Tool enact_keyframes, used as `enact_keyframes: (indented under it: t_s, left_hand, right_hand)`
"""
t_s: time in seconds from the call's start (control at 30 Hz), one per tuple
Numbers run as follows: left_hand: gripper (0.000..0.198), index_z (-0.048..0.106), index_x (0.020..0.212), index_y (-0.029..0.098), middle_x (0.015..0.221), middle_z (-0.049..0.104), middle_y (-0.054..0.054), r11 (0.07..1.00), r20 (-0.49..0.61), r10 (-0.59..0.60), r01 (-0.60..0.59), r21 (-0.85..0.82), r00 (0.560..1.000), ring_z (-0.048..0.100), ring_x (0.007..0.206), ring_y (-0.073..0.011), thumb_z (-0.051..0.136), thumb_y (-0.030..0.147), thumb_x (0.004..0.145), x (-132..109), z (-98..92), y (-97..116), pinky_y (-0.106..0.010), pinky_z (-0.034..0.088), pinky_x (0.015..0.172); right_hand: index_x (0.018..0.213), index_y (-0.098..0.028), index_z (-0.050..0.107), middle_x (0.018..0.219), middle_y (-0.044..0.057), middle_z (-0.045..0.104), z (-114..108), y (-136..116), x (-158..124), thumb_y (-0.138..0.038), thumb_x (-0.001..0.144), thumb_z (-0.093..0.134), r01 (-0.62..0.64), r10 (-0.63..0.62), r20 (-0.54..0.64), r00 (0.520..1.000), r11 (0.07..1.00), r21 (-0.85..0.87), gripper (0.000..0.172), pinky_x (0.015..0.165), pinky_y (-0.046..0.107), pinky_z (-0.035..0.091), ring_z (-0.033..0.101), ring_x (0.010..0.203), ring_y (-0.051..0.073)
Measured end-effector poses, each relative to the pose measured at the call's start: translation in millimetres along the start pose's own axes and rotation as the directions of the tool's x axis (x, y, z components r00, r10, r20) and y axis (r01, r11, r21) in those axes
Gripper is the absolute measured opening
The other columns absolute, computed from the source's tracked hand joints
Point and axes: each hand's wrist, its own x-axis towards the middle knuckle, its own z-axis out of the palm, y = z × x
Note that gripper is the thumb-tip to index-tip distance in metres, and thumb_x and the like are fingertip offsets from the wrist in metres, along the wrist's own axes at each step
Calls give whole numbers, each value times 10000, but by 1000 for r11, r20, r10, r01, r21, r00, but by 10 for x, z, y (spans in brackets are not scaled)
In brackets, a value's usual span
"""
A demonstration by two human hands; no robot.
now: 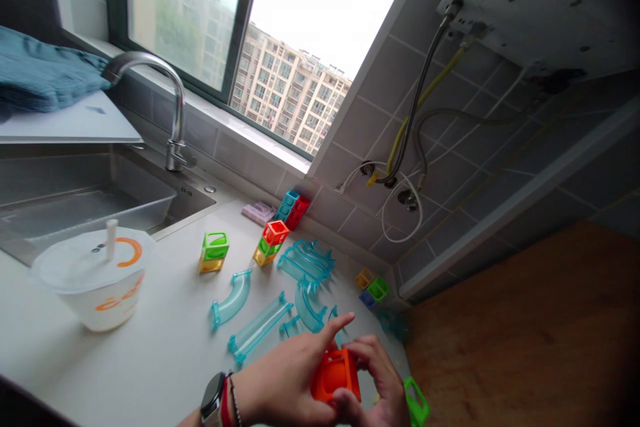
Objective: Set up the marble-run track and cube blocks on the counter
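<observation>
**Orange cube held between two hands, over a bench of clear blue track pieces**

The person's left grip is closed around one side of an orange cube, thumb below it and the forefinger stretched out past it. The right grip pinches the same cube from the other side, fingers curled over its edge and thumb against its lower face. The cube is raised above the near part of the bench, and a green block shows just beside the right grip.

A lidded cup stands upright on the bench at the left, with a straw poking up through its lid; its cloudy wall hides how much it contains. Behind it, the metal sink holds a clear plastic tub, whose contents cannot be made out. A white board lies across the back of the sink, carrying a folded blue cloth, near the tap.

Between cup and hands, curved and straight track pieces lie spread out. Beyond them stand a green-on-yellow stack and a taller stack, red over green over yellow. More coloured blocks sit by the tiled wall.
</observation>
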Motion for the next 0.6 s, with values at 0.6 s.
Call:
enact_keyframes:
  t_s: [0.6]
  left_hand:
    - [1147,142,1665,309,1138,742,-94,1000,26,20,-20,14,999,732,1001,-360,759,317,697,12,-12,-3,-466,570,887]
  right_hand:
    - [1086,-249,709,935,72,663,-142,38,12,-658,869,721,44,-39,125,991,998,-37,463,675,334,597,680,796,243]
